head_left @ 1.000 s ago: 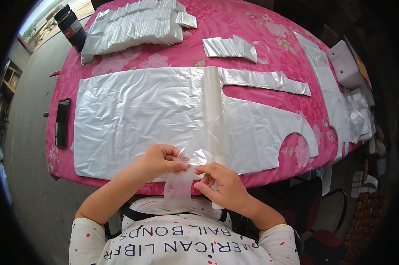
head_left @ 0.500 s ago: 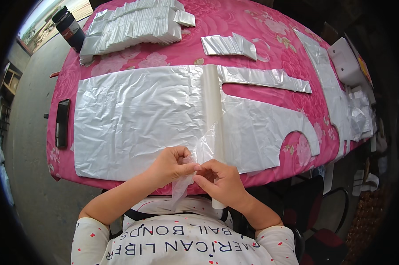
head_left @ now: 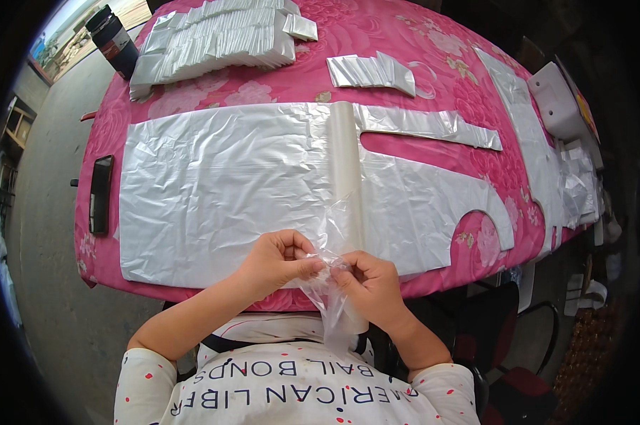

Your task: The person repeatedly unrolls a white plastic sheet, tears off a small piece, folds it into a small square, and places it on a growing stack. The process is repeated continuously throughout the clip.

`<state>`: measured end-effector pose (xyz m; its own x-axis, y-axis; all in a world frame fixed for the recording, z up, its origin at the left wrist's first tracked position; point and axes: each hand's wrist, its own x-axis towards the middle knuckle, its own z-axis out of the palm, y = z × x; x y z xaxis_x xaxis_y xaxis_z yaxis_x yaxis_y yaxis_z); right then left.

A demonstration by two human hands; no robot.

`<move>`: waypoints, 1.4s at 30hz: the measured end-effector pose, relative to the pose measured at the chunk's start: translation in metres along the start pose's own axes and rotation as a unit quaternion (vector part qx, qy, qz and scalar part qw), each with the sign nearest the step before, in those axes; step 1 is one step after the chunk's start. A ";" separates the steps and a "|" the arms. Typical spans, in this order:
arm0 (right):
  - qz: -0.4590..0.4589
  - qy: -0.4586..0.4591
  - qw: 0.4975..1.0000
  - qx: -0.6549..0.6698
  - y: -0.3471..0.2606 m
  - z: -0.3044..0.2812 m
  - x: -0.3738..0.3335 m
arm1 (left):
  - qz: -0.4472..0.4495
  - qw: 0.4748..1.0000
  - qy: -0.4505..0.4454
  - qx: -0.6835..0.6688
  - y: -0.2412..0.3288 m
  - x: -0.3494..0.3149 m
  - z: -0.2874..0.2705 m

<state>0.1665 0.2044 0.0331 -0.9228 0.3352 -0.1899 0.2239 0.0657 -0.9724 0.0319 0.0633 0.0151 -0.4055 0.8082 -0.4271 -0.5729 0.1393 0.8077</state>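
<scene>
Both hands meet at the near edge of a pink flowered table (head_left: 277,85). My left hand (head_left: 277,258) and my right hand (head_left: 369,280) pinch a small clear plastic bag (head_left: 330,301) between their fingertips; its lower part hangs down toward my lap. Just beyond the hands lies a large flat white plastic bag with cut-out handles (head_left: 228,184). A folded clear strip (head_left: 346,170) runs across it toward my hands.
A stack of folded clear bags (head_left: 221,35) lies at the far left, with a smaller folded pile (head_left: 369,71) further right. A dark bottle (head_left: 111,39) stands at the far left corner. A black phone (head_left: 100,195) rests at the left edge. More plastic and white boxes (head_left: 557,106) line the right side.
The hands have drawn closer together on the small clear bag, which now hangs narrower and more bunched between the fingers. The large bag on the table has not moved.
</scene>
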 end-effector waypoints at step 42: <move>0.204 -0.085 0.946 -0.238 0.002 -0.030 -0.044 | 0.343 0.672 0.200 0.625 0.047 -0.030 -0.069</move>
<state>0.2174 0.2180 0.0437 -0.7567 0.2709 -0.5950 0.6512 0.3932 -0.6491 -0.0321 0.0059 0.0380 -0.5707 0.7442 0.3469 0.7912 0.3853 0.4750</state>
